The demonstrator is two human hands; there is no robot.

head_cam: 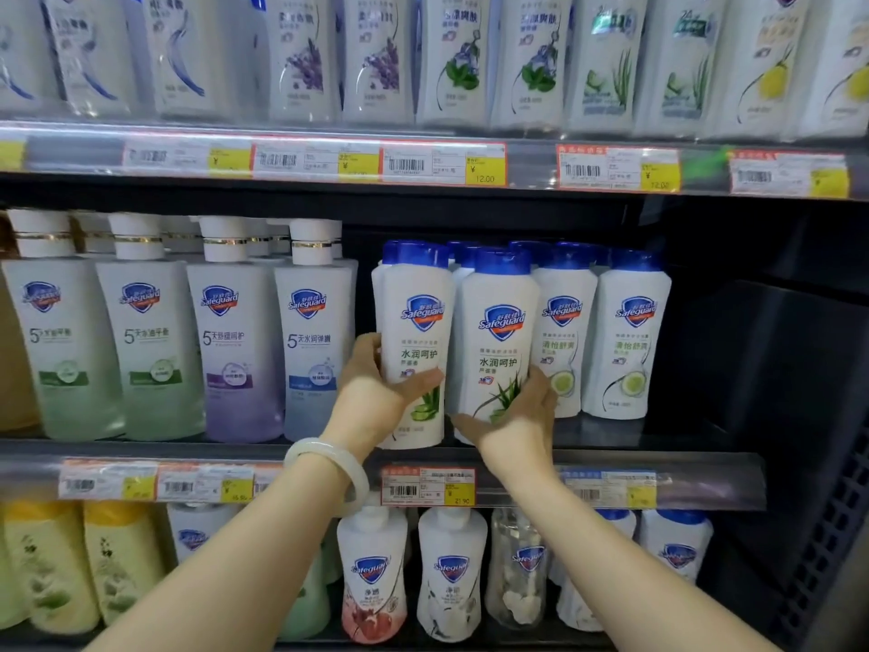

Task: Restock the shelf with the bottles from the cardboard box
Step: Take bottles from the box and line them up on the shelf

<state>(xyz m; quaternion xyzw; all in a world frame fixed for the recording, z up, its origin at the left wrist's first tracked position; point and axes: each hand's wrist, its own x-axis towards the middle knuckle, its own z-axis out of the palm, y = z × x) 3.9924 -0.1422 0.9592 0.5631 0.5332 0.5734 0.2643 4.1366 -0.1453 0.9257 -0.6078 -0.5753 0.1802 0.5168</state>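
Two white Safeguard bottles with blue caps and aloe pictures stand at the front of the middle shelf (658,468). My left hand (376,392) grips the lower part of the left aloe bottle (416,331). My right hand (517,416) wraps the base of the right aloe bottle (498,341). A pale bangle (329,463) sits on my left wrist. More blue-capped bottles stand behind these two. The cardboard box is out of view.
Two cucumber-label bottles (625,341) stand right of my hands, beside a dark gap at the shelf's right end. Tall white-capped bottles (235,331) fill the left. Price tags (428,487) line the shelf edges. The shelves above and below hold more bottles.
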